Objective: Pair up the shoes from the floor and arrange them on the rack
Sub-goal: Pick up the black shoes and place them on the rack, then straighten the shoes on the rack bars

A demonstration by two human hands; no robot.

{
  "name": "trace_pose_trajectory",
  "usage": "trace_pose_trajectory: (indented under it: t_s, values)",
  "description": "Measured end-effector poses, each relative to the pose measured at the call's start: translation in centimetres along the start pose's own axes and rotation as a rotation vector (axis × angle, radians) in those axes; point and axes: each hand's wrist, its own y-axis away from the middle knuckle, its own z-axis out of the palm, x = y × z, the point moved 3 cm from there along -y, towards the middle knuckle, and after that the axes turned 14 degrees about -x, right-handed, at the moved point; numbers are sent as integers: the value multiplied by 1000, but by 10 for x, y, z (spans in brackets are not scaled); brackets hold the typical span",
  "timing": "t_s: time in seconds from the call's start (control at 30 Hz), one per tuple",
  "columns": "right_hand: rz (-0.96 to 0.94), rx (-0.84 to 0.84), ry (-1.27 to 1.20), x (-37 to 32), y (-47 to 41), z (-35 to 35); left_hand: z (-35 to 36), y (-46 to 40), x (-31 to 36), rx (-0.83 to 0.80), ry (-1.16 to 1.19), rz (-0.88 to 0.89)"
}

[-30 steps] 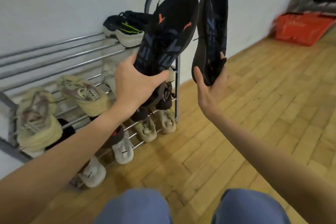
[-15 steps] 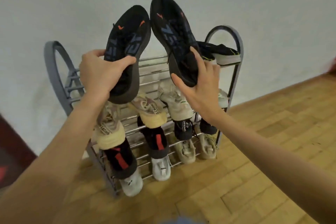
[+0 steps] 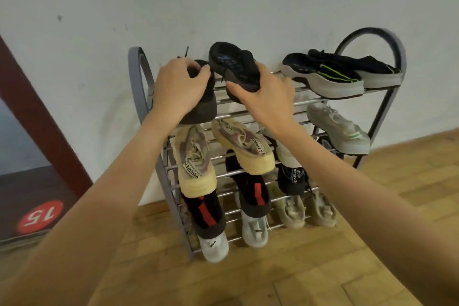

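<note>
Where half a second ago both black shoes were held up with soles toward camera, now lowered onto top tier of rack (image 3: 308, 100), upper middle of frame. Left hand (image 3: 180, 89) curled over left black shoe (image 3: 202, 109), fingers wrapped round its collar, shoe resting heel-out on the rails at top tier's left end. Right hand (image 3: 267, 99) gripping right black shoe (image 3: 234, 67), thumb along its near side, shoe tilted with blue-patterned sole partly showing, just beside the first. Camera closer and lower than before; rack now fills centre. Black pair with lime stripes (image 3: 330, 74) at right end of top tier, same spot as earlier. Readable writing: "CAPRO"-like heel tab on right beige sneaker (image 3: 244, 146), "VARDREN"-like tab on left beige sneaker (image 3: 195, 161), both uncertain; "IRENS" partial on black shoe (image 3: 293, 179) centre right; upside-down "15" on red disc (image 3: 39, 216), lower left.
</note>
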Motion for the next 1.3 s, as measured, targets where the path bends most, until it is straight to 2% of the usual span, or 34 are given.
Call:
trace_pose_trajectory:
  t_s: [0.07,0.13,0.2,0.33,0.43,0.53,0.77,1.1,1.3]
  values:
    - [17,-29,8,-1,2,5,-3,8,-9,-239,8,24]
    - [53,-43,28,-2,5,6,-5,16,-17,-456,-109,75]
    - [80,-29,100,-5,8,5,-5,20,-26,-524,-216,108]
    - [92,-62,225,-8,9,4,0,26,-29,-324,-168,165]
    - [67,-110,227,-8,8,7,8,32,-26,-184,-166,173]
    - [9,-118,211,-13,3,16,10,32,-25,-113,-195,163]
    - [-37,-152,83,-26,-10,37,-4,30,-41,-172,-294,146]
    - [-199,-164,-144,-22,11,23,9,32,-45,-121,-132,152]
    - [-220,-185,-106,-18,14,22,18,31,-49,-59,-153,159]
